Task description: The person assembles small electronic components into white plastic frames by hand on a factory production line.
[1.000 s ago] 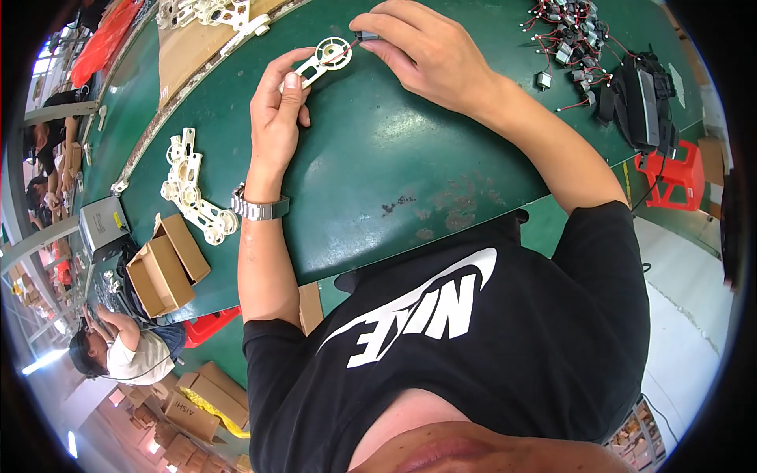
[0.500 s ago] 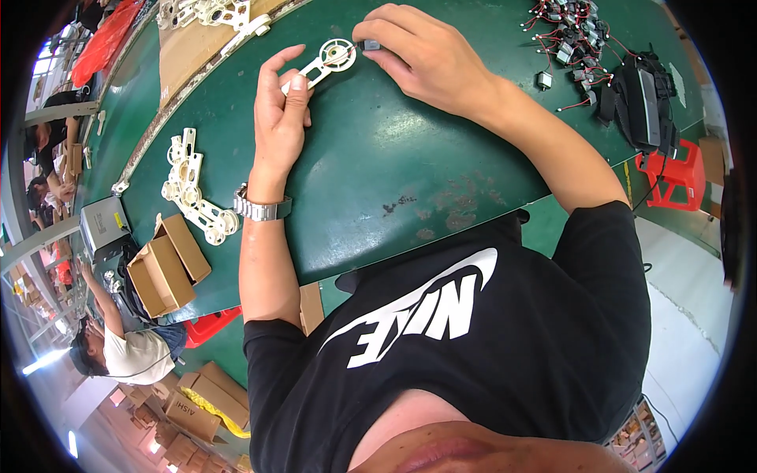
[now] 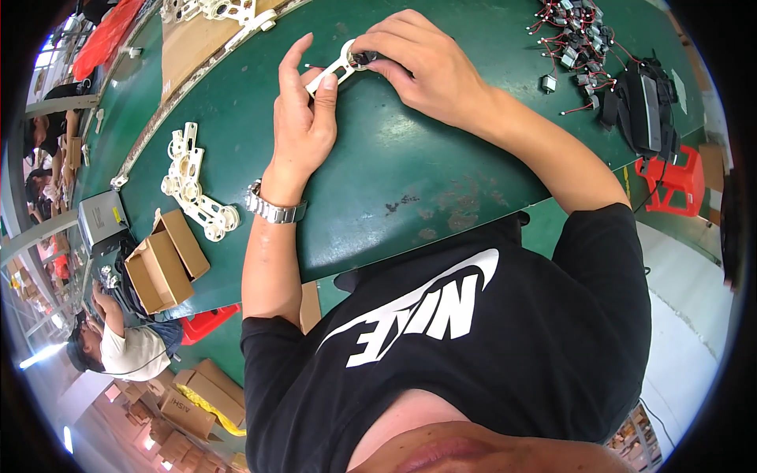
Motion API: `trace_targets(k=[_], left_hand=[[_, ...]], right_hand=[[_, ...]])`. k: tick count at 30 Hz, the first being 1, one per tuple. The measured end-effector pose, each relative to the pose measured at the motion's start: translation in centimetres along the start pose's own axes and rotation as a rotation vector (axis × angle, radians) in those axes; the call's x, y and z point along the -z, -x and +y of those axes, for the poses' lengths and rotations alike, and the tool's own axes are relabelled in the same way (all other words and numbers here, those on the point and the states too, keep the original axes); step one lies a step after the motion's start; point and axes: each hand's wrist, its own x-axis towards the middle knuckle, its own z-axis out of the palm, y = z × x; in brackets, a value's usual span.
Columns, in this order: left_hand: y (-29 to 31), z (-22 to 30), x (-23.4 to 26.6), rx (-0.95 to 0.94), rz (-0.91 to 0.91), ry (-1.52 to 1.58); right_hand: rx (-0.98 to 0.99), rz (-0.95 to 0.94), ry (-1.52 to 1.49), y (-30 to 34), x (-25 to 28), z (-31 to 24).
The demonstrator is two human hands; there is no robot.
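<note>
My left hand grips a white plastic bracket by its narrow end, thumb on top and index finger raised. The bracket's round ring points toward my right hand. Between the thumb and fingers of that hand is a small dark motor, held at the ring; how far it sits inside is hidden by the fingers. A thin wire end with a small connector sticks out beside the bracket near my left index finger.
Several white brackets lie at the left, more on a cardboard sheet behind. Wired small motors are heaped at the far right by a black device. An open cardboard box stands at left; a co-worker sits beyond it.
The motor has moved from beside the ring onto it, and a wire end now shows on the bracket's other side. My left hand has shifted right, tilting the bracket.
</note>
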Motion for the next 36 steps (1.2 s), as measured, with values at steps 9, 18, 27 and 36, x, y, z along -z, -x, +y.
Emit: trace_targets(k=[9,18,27,36], left_hand=[[0.1,-0.2,0.0,0.030,-0.019,0.054],[0.0,-1.2,-0.1,0.007,0.009,0.108],[0.1,-1.0,0.3,0.024,-0.028,0.190],[0.2,-0.9,0.2,-0.002,-0.023,0.207]], right_hand=[[-0.060,-0.092,0.003,-0.1,0.2,-0.8],[-0.023,-0.070,-0.012,-0.3,0.3,-0.1],[-0.238,-0.094,-0.462,0.1,0.1,1.4],[-0.351,-0.203,-0.437,0.2,0.4,1.9]])
